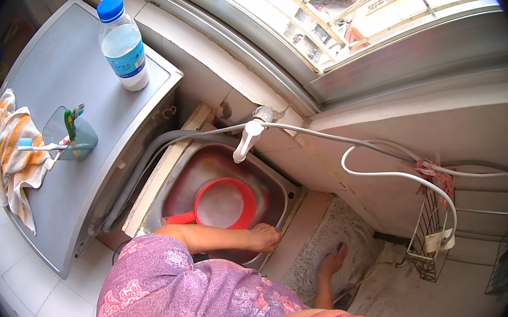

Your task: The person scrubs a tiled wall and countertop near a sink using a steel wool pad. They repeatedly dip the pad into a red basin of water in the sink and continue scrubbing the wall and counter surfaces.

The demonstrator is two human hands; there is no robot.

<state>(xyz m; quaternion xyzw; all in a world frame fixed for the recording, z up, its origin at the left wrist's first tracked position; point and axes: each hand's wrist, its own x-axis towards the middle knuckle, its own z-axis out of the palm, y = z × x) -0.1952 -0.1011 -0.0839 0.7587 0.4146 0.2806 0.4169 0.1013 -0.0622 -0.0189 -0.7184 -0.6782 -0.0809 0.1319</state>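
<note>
My left hand (266,237) is at the right rim of a stainless steel sink (281,197), fingers curled down; whether they grip the rim is hidden. Inside the sink stands a red plastic dipper (249,200) with its handle pointing left and cloudy liquid in it. Above it, a white tap (248,139) sticks out from the wall. To the right, my right hand (335,260) is low over a wet, speckled stone slab (308,252) streaked with whitish suds. A small dark object (340,246) shows at its fingertips, mostly covered; its kind is unclear.
At left, a grey appliance top (107,127) holds a blue-capped bottle (124,49), a striped cloth (21,150) and a cup (85,141) with toothbrushes. Hoses (326,137) cross along the wall to a wire rack (422,238). A window (332,15) is above.
</note>
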